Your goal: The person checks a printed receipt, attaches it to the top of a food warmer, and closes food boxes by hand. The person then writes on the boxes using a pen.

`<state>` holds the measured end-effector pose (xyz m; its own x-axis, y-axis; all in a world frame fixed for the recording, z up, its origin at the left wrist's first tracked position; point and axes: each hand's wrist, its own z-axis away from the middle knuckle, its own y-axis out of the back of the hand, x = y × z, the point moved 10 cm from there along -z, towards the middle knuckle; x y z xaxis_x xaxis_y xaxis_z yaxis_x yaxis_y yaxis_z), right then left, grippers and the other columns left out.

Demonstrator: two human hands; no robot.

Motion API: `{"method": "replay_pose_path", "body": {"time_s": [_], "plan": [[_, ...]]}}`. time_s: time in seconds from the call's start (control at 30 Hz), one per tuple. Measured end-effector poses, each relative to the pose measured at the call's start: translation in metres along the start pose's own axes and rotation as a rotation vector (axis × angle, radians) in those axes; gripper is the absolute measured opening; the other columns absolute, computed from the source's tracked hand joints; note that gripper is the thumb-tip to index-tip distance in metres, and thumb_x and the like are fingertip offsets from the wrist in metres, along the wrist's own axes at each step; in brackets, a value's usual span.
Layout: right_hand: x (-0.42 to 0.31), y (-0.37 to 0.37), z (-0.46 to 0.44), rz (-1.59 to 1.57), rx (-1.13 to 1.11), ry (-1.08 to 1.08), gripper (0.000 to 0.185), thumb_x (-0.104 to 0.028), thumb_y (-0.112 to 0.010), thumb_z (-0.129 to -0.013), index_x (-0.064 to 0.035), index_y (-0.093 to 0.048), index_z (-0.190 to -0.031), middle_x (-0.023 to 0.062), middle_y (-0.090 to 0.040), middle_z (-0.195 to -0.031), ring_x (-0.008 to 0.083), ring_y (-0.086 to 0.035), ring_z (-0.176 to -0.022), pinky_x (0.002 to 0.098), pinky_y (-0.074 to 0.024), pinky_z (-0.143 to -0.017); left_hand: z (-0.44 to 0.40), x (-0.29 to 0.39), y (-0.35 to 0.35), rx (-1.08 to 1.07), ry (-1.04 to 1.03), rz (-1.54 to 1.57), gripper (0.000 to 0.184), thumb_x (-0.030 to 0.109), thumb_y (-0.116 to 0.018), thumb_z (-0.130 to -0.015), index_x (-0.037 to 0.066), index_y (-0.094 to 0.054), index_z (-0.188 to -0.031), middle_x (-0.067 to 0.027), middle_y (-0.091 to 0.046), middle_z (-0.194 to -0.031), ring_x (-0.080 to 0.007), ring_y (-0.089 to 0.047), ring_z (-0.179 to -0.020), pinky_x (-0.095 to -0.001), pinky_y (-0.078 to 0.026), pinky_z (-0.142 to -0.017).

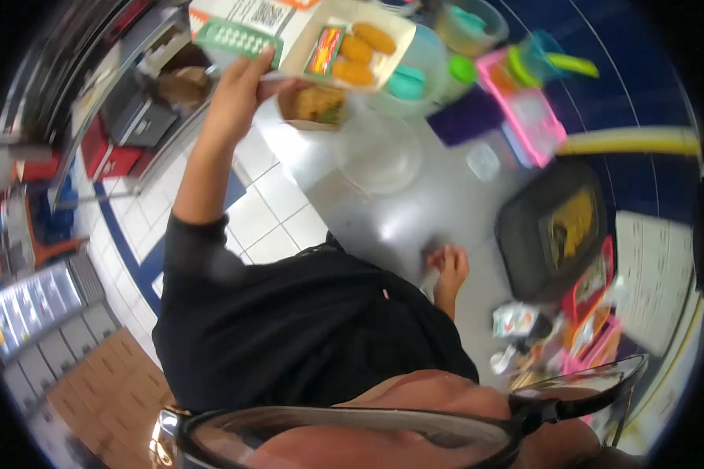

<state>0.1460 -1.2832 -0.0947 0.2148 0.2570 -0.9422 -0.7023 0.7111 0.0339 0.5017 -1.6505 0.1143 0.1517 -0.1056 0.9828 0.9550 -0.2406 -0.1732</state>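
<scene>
My left hand [250,78] reaches to the upper left, its thumb on the green printed flap of an open food carton [403,39], the other fingers mostly hidden beneath. Inside the carton lie three golden breaded pieces [357,51] and a red and green sauce packet [325,50]. Just below the carton is a small cardboard box [318,108] with browned food in it. My right hand [450,266] is low over the steel table, close to my body, fingers loosely bent and apart. I see nothing in it; it is slightly blurred.
On the steel table [399,211] are a clear round lid [379,152], tubs with turquoise items [407,82], a pink basket [551,133] and a purple box [467,117]. A black tray [524,242] with yellow food is at the right. Shelving [176,133] stands left.
</scene>
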Motion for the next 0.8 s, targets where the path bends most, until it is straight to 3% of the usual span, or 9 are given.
{"method": "replay_pose_path", "body": {"time_s": [0.1,0.2,0.37,0.43,0.5,0.6,0.7,0.77,0.8], "plan": [[-0.065,-0.044,0.026,-0.263,-0.384,-0.013,0.058,-0.041,-0.051,-0.096,-0.0086,-0.034,-0.141,0.0208,-0.056,-0.119,0.0312,-0.065,-0.093,0.0425,-0.0585,-0.068,0.058,-0.040,-0.083,-0.165,0.143,-0.055,0.042,0.030,-0.049,-0.100,-0.011,-0.057,-0.105,-0.0214,-0.068,-0.097,-0.0233,-0.071,-0.084,-0.0266,-0.057,-0.078],[-0.105,-0.045,0.056,-0.559,-0.470,0.007,0.072,-0.048,-0.047,-0.097,-0.0147,-0.010,-0.150,0.0203,-0.044,-0.137,0.0326,-0.063,-0.103,0.0445,-0.0594,-0.071,0.132,-0.108,-0.174,-0.373,0.258,-0.059,0.038,0.027,-0.048,-0.101,-0.009,-0.057,-0.110,-0.0187,-0.067,-0.099,-0.0246,-0.069,-0.089,-0.0319,-0.058,-0.080],[-0.043,0.092,0.064,-0.516,0.074,0.039,0.060,-0.045,-0.046,-0.099,-0.0129,-0.025,-0.146,0.0140,-0.053,-0.126,0.0258,-0.062,-0.104,0.0416,-0.0580,-0.075,0.266,-0.212,-0.300,-0.708,0.240,-0.219,0.040,0.026,-0.051,-0.100,-0.008,-0.054,-0.120,-0.0185,-0.061,-0.117,-0.0260,-0.061,-0.108,-0.0405,-0.052,-0.094],[-0.017,0.158,0.068,-0.514,0.101,0.011,0.056,-0.043,-0.045,-0.100,-0.0112,-0.031,-0.143,0.0120,-0.056,-0.121,0.0230,-0.063,-0.103,0.0398,-0.0572,-0.076,0.322,-0.176,-0.356,-0.880,-0.689,-0.716,0.031,0.016,-0.062,-0.093,-0.004,-0.057,-0.117,-0.0133,-0.059,-0.118,-0.0221,-0.056,-0.112,-0.0381,-0.050,-0.093],[0.008,0.218,0.072,-0.516,0.152,-0.095,0.046,-0.045,-0.041,-0.101,-0.0082,-0.045,-0.128,0.0095,-0.063,-0.092,0.0165,-0.064,-0.066,0.0292,-0.0536,-0.050,0.329,-0.235,-0.371,-0.925,-0.457,-0.328,0.040,0.016,-0.066,-0.090,-0.003,-0.053,-0.123,-0.0128,-0.056,-0.122,-0.0235,-0.052,-0.118,-0.0399,-0.047,-0.097],[0.021,0.286,0.061,-0.202,-0.053,-0.151,0.047,-0.049,-0.042,-0.099,-0.0065,-0.054,-0.117,0.0076,-0.062,-0.081,0.0125,-0.061,-0.058,0.0247,-0.0485,-0.046,0.325,-0.227,-0.410,-0.600,-0.077,-0.115,0.073,0.022,-0.078,-0.078,0.000,-0.041,-0.137,-0.0134,-0.052,-0.130,-0.0297,-0.049,-0.124,-0.0433,-0.039,-0.106],[0.040,0.300,0.045,0.056,-0.249,-0.228,0.049,-0.051,-0.047,-0.097,-0.0044,-0.059,-0.110,0.0098,-0.062,-0.082,0.0142,-0.063,-0.065,0.0278,-0.0498,-0.051,0.357,-0.199,-0.451,-0.816,-0.481,-0.382,0.071,0.025,-0.082,-0.071,0.002,-0.051,-0.130,-0.0137,-0.059,-0.126,-0.0318,-0.054,-0.122,-0.0464,-0.035,-0.109],[0.004,0.309,0.033,0.499,0.047,0.421,0.046,-0.047,-0.052,-0.095,-0.0045,-0.057,-0.114,0.0124,-0.063,-0.086,0.0210,-0.063,-0.078,0.0348,-0.0510,-0.063,0.388,-0.222,-0.477,-1.174,-0.462,-0.569,0.035,0.015,-0.081,-0.061,0.006,-0.072,-0.093,-0.0104,-0.070,-0.101,-0.0296,-0.064,-0.109,-0.0518,-0.032,-0.111],[-0.008,0.310,0.042,0.488,0.037,0.420,0.046,-0.047,-0.052,-0.095,-0.0045,-0.057,-0.114,0.0124,-0.063,-0.086,0.0210,-0.063,-0.078,0.0348,-0.0510,-0.063,0.400,-0.232,-0.481,-1.204,-0.422,-0.575,0.032,0.013,-0.080,-0.061,0.007,-0.072,-0.091,-0.0098,-0.069,-0.099,-0.0292,-0.064,-0.109,-0.0523,-0.032,-0.111]]}}
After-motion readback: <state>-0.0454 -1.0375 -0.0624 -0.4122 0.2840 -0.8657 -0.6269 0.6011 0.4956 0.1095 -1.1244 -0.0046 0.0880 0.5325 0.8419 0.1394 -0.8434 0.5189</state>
